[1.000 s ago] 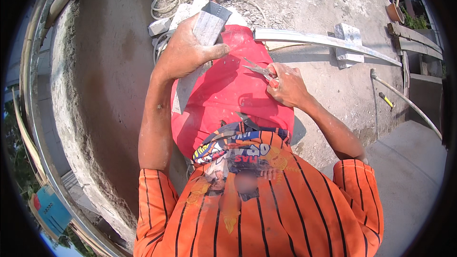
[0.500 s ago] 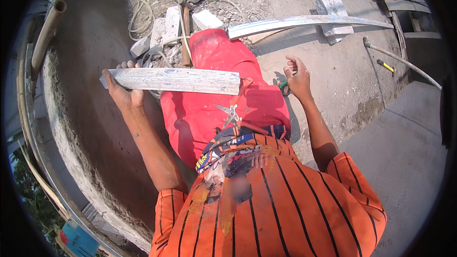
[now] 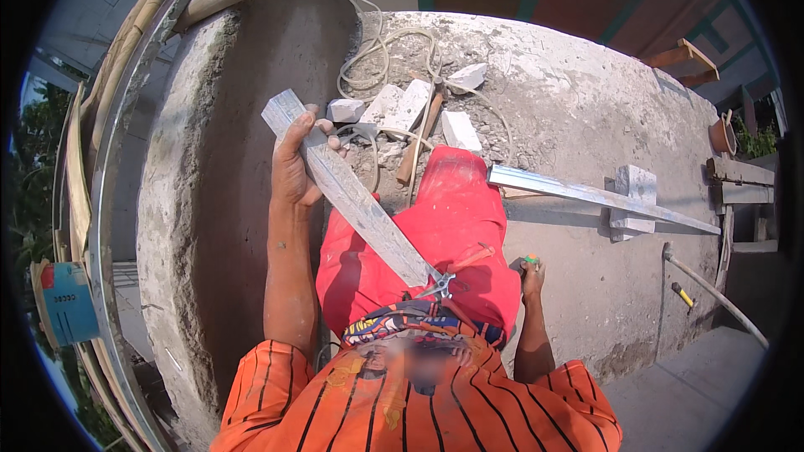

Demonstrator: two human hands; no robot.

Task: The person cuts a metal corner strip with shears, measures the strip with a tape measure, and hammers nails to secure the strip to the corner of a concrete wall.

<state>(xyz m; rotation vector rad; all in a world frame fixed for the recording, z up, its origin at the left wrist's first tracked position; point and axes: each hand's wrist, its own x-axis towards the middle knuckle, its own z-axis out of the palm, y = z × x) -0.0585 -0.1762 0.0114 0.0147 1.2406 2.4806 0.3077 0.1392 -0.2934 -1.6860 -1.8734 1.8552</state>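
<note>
My left hand [image 3: 300, 155] is closed round the upper part of a short, dusty silver metal channel [image 3: 360, 201]. This piece slants down across my red trousers, its lower end beside the tin snips [image 3: 440, 283]. The snips lie in my lap with their blades apart and red handles. Low beside my right thigh, my right hand [image 3: 533, 279] has its fingers closed on a small green and orange thing [image 3: 529, 260], too small to name. A longer silver metal channel [image 3: 586, 191] starts near my knee and rests across a white block [image 3: 634, 201].
Broken white blocks [image 3: 394, 109], a wooden-handled hammer [image 3: 419, 142] and a loose pale cable [image 3: 381, 42] lie on rubble ahead. To the right are a yellow and black tool [image 3: 682, 294] and a long pole [image 3: 712, 295]. A rough concrete rim [image 3: 180, 226] curves along the left.
The short channel has swung from nearly level to a steep slant, its held end raised. My right hand has dropped to the green thing and closed on it. The view has shifted.
</note>
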